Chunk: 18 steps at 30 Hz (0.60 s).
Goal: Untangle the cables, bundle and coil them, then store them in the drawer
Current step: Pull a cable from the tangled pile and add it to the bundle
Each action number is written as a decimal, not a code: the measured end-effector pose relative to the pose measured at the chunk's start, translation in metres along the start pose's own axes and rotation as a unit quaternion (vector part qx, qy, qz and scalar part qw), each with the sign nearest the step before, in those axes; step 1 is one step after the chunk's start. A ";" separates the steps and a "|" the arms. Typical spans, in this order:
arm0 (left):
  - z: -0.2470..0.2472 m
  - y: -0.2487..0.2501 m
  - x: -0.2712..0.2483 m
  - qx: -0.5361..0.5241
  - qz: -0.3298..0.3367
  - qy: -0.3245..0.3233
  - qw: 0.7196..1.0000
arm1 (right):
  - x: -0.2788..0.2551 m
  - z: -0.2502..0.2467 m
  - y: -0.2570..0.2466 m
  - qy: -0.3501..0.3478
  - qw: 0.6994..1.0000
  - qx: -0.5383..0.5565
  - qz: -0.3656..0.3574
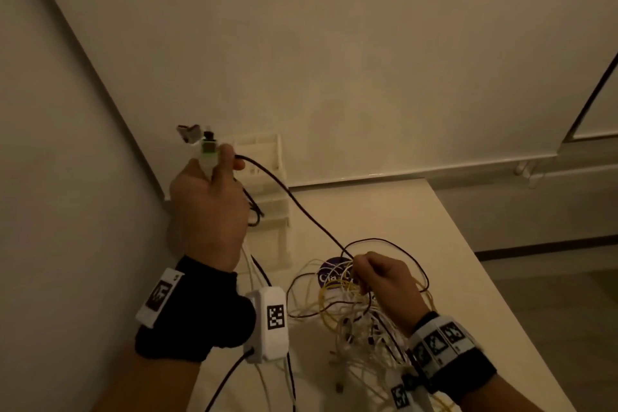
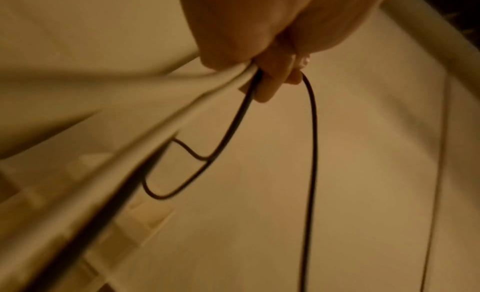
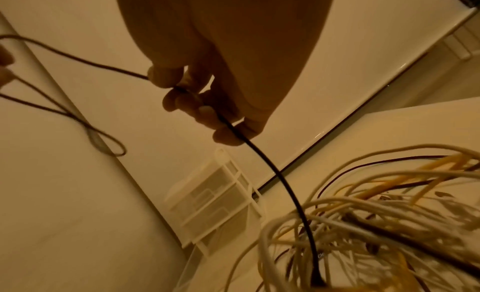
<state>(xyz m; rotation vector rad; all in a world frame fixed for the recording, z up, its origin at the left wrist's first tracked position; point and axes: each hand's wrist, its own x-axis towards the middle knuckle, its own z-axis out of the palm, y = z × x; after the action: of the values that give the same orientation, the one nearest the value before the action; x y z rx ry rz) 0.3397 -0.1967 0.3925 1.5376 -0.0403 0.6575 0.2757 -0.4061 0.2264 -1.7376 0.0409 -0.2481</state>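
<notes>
Dim light falls on a pale table (image 1: 431, 227): above the tangled cables (image 1: 351, 311), the left hand (image 1: 207, 197) grips connector ends while the right hand (image 1: 384, 281), lower and nearer the tangle, pinches a black cable (image 1: 301, 207) running taut between them.

black cable (image 1: 302, 211): thin, smooth, matt sheath
cable tangle (image 1: 354, 311): white and yellow, smooth plastic
table (image 1: 418, 231): pale, smooth, matt
drawer unit (image 3: 215, 204): translucent white plastic
wristbands (image 1: 187, 314): black cloth

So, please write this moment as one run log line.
left hand: grips cable ends | right hand: grips black cable | tangle: on table
</notes>
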 end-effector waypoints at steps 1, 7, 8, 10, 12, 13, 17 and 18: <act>-0.008 0.000 0.004 -0.004 -0.002 0.022 1.000 | -0.001 0.003 -0.002 -0.016 1.000 -0.007 0.004; -0.036 -0.001 0.000 0.134 0.136 -0.011 0.981 | -0.013 0.016 -0.006 0.016 0.999 0.030 0.034; -0.038 -0.001 -0.007 0.134 0.141 -0.027 0.980 | -0.011 0.014 -0.012 0.020 0.998 0.047 0.032; -0.037 -0.001 -0.023 0.139 0.155 -0.092 0.974 | -0.007 0.011 -0.025 0.016 0.998 0.055 0.024; -0.029 -0.003 -0.038 0.158 0.172 -0.189 0.954 | -0.005 0.007 -0.040 0.020 0.998 0.055 0.011; -0.024 -0.006 -0.046 0.175 0.170 -0.237 0.940 | -0.004 0.006 -0.047 0.023 0.998 0.058 0.004; 0.001 -0.023 -0.073 0.252 0.119 -0.393 0.876 | 0.003 0.005 -0.075 0.019 0.994 0.104 -0.010; 0.006 -0.028 -0.076 0.255 0.109 -0.409 0.869 | 0.004 0.005 -0.082 0.010 0.994 0.110 -0.018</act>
<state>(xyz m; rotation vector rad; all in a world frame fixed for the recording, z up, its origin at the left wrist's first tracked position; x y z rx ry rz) 0.2903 -0.2277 0.3358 2.2615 -0.7439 0.1349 0.2715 -0.3869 0.3063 -1.5182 -0.0040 -0.2865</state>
